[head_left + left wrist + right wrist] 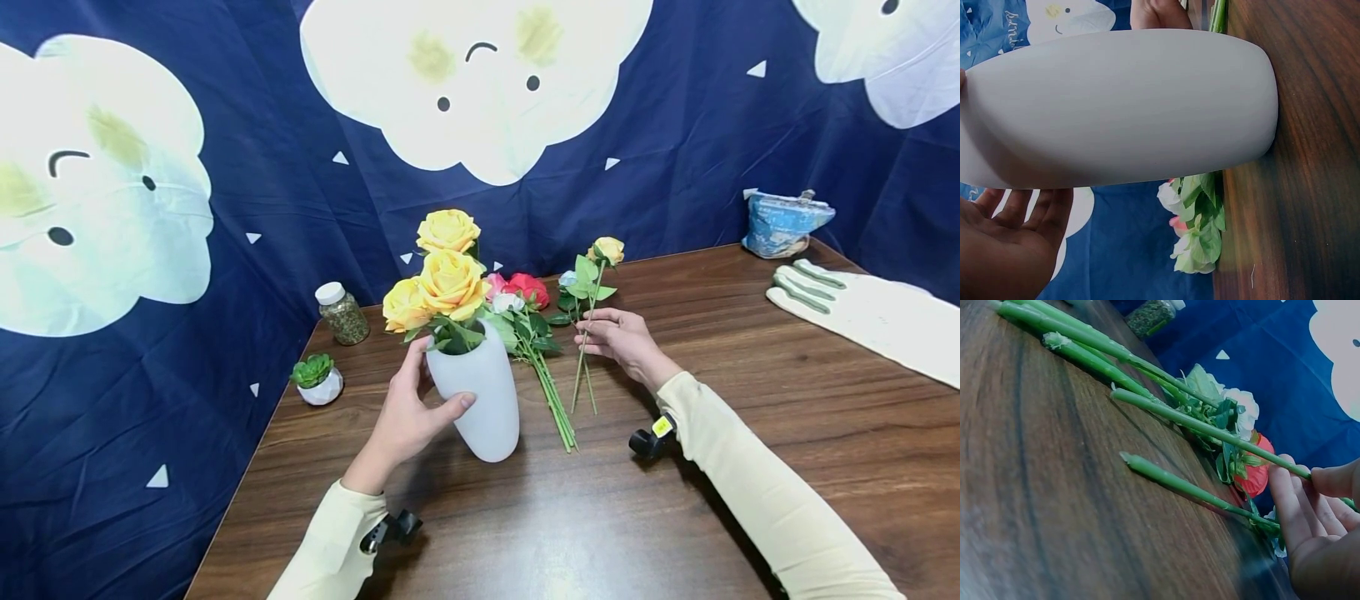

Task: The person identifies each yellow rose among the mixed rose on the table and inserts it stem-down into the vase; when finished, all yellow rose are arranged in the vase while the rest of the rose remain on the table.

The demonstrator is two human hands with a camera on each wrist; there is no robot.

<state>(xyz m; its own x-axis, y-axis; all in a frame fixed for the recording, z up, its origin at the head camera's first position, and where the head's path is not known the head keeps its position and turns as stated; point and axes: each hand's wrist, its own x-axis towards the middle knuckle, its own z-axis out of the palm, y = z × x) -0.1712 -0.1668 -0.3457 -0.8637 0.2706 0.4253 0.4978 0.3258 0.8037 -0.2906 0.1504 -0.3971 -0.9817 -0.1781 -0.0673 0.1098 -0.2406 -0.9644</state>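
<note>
My left hand (408, 412) grips a white vase (480, 392), thumb on the near side and fingers around its left side. Several yellow roses (452, 283) stand in the vase's mouth. In the left wrist view the vase (1129, 106) fills most of the picture, with the fingers along its side. To the right of the vase, my right hand (622, 343) pinches the green stem (1210, 430) of a single yellow rose (606, 250) between thumb and fingers. Below that stem, another stem (1179, 485) slants close over the table, leading to a pale blue flower (567, 279).
Red, pink and white flowers (528, 289) with bundled stems (553, 400) lie between vase and right hand. At the left edge are a lidded jar (345, 321) and a small potted succulent (321, 388). Gloves (862, 312) and a blue bag (783, 223) lie at the right.
</note>
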